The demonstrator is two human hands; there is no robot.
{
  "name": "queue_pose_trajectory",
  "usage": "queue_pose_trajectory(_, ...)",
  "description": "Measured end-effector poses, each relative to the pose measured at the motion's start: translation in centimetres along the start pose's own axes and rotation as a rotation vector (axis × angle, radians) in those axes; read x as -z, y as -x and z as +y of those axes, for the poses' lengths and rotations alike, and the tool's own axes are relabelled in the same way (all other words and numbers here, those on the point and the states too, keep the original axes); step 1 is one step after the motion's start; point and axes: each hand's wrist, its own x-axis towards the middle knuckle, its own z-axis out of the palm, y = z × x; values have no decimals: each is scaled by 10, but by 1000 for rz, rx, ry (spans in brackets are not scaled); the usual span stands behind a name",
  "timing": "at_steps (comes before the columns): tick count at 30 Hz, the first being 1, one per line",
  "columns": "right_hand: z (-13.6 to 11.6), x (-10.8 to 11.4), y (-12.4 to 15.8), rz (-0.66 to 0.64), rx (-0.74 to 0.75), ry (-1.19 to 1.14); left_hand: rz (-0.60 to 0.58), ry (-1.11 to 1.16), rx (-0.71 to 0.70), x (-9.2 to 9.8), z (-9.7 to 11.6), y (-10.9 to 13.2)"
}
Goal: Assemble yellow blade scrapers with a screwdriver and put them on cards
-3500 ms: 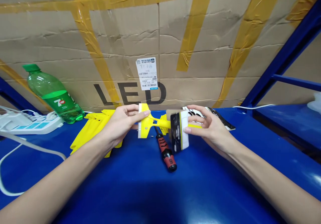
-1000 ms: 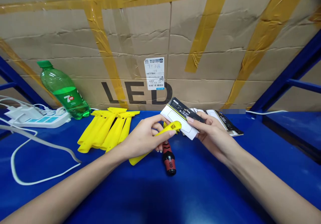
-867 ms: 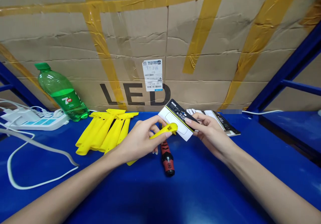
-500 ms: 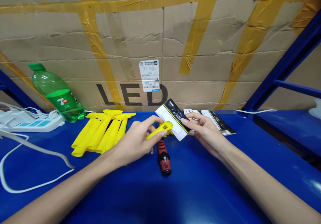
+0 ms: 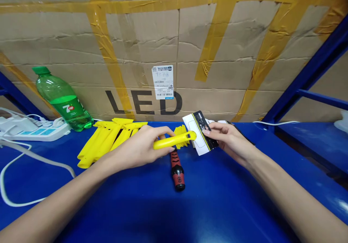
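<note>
My left hand [image 5: 146, 143] is closed around a yellow plastic handle [image 5: 174, 140], whose rounded, slotted end points right. That end overlaps the white part of a black-and-white printed card packet [image 5: 200, 134]. Thumb and fingers of my right hand [image 5: 227, 138] pinch the packet by its black edge. Below the handle lies a red-and-black screwdriver-like grip [image 5: 178, 172], its far end hidden. Small yellow pieces [image 5: 181, 136] sit behind the handle. Left of my left hand is a pile of similar yellow handles [image 5: 106, 141].
On the blue tabletop [image 5: 174, 217], a green 7UP bottle [image 5: 65, 99] leans at the back left beside a white power strip [image 5: 40, 131] with cables. A large taped cardboard box [image 5: 152, 47] stands behind. More packets lie partly hidden behind my right hand. Blue frame posts [image 5: 304, 76] rise at the sides.
Both hands have shifted right with what they hold. The yellow handle has turned closer to level and shows more of its length. The packet has tilted more upright.
</note>
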Motion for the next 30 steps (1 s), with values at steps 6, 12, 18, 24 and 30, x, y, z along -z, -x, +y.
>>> queue_pose_trajectory(6,8,-23,4,-32,61,30,-17,45,-76,0,-4,7)
queue_pose_trajectory(12,4,-63,-3,-150,5,18,145,-19,-63,2,-12,24)
queue_pose_trajectory(18,-11,-116,-37,-239,-41,57,224,-32,73,38,-43,51)
queue_pose_trajectory(24,-14,-187,-86,-355,-17,243,254,-117,203,65,-96,83)
queue_pose_trajectory(30,2,-250,-130,-375,120,438,266,-289,365,80,-134,108)
